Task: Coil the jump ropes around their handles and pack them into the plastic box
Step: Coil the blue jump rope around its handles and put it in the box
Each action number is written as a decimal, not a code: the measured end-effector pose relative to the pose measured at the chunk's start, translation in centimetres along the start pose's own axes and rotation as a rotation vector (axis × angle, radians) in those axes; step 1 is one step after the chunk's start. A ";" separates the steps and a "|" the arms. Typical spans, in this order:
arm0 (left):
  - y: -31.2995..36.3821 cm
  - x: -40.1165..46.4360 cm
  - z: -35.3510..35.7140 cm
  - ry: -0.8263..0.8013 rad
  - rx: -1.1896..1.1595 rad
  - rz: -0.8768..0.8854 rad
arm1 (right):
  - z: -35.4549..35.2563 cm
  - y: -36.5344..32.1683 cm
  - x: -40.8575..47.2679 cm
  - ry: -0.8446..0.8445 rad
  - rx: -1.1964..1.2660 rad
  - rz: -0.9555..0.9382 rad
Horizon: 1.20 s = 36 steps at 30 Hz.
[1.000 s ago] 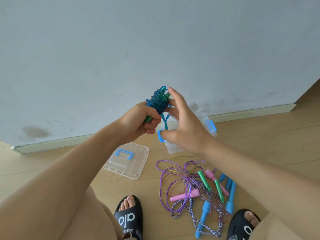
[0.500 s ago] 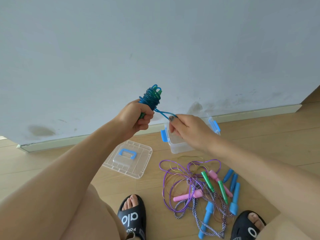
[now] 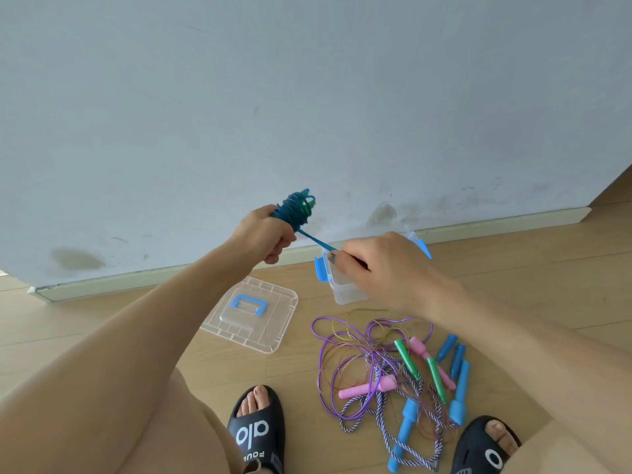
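Note:
My left hand (image 3: 261, 234) grips the handles of a blue jump rope, its cord wound into a thick coil (image 3: 294, 210) above my fist. A short taut strand (image 3: 314, 240) runs from the coil down to my right hand (image 3: 383, 265), which pinches its end. Behind my right hand stands the clear plastic box (image 3: 342, 292) with blue clips, open, largely hidden by the hand. Its clear lid (image 3: 251, 316) with a blue handle lies on the floor to the left.
A tangle of loose jump ropes (image 3: 386, 367) lies on the wooden floor: purple, gold and striped cords with pink, green and blue handles. My feet in black slides (image 3: 256, 436) are at the bottom. A grey wall with a skirting board rises behind.
My right hand went from open beside the coil to pinching the rope's end and has pulled it down and right, drawing the strand taut. My left hand tilted the coil.

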<state>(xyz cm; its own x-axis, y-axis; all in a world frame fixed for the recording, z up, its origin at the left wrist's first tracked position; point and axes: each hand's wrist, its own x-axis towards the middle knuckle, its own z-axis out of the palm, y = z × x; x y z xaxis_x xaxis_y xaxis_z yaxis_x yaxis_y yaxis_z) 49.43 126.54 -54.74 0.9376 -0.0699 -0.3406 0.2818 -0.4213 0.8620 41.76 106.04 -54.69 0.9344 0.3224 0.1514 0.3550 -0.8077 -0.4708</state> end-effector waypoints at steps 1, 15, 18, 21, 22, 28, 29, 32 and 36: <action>0.0 -0.1 0.5 0.004 0.170 0.044 | -0.3 -0.4 0.0 0.043 -0.046 -0.052; 0.8 -4.7 5.3 -0.211 0.996 0.736 | -4.4 3.8 2.8 -0.228 0.614 0.272; 0.9 -5.2 5.4 -0.199 0.792 0.791 | -4.2 4.3 2.4 -0.309 0.779 0.342; 1.1 -5.8 5.7 -0.180 0.541 0.758 | -3.8 4.1 1.9 -0.379 1.055 0.438; 1.3 -6.0 5.9 -0.166 0.485 0.733 | -3.6 3.8 1.8 -0.409 1.138 0.467; 2.6 -5.9 4.7 -0.151 0.131 0.476 | -3.2 2.2 1.2 -0.313 1.353 0.623; 2.6 -5.6 4.5 -0.176 0.097 0.457 | -3.3 1.9 1.1 -0.253 1.362 0.639; 2.5 -4.8 4.7 -0.203 0.059 0.403 | -3.3 1.2 1.1 -0.086 1.394 0.675; 2.4 -4.5 5.3 -0.160 0.022 0.342 | -3.1 0.5 0.9 0.056 1.454 0.630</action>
<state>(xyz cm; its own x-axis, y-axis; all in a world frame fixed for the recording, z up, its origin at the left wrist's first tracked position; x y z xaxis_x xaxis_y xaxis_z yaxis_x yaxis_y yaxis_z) 44.85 121.06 -53.14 0.9326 -0.3493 -0.0907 -0.0477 -0.3685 0.9284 42.86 104.35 -52.11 0.9263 0.0881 -0.3665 -0.3730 0.3530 -0.8580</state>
